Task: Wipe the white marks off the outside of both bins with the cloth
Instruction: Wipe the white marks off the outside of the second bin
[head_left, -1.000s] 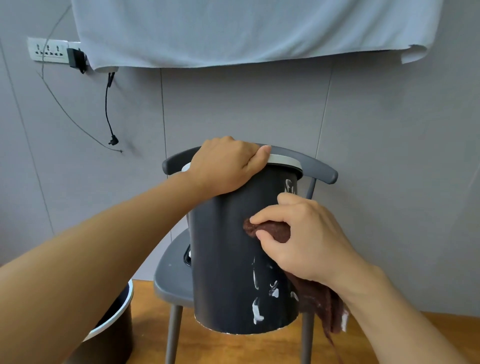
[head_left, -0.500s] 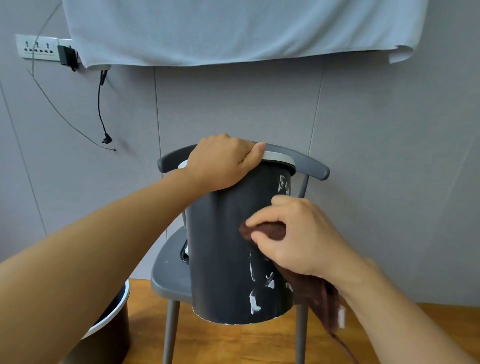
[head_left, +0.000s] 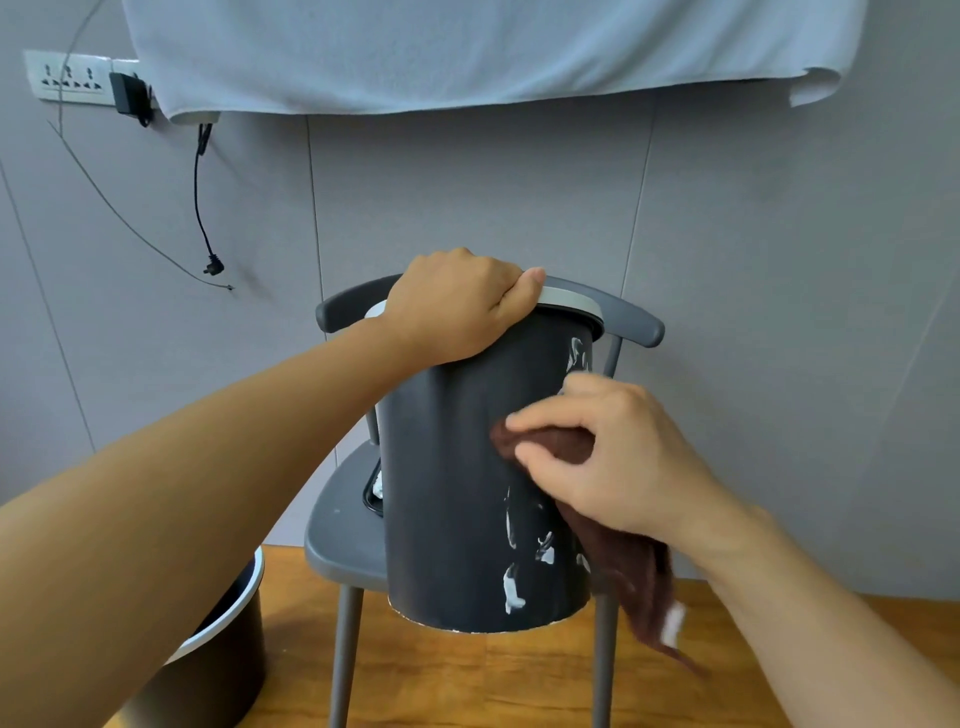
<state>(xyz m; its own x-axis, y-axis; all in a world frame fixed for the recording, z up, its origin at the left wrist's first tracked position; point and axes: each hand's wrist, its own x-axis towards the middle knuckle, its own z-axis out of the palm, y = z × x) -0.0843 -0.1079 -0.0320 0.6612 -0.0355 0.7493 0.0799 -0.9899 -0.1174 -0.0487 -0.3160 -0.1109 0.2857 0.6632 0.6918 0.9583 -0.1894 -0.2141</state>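
L grip (head_left: 457, 306) clenches bin (head_left: 447, 493) rim; R grip (head_left: 602, 457) grasps cloth (head_left: 639, 577) vs marks (head_left: 514, 592).

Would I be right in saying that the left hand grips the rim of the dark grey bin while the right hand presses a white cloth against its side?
Not quite: the cloth is brown, not white. The head view shows the left hand gripping the rim of the dark grey bin while the right hand presses the brown cloth against its side.

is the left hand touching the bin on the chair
Touching. The head view shows the left hand curled over the bin's pale rim.
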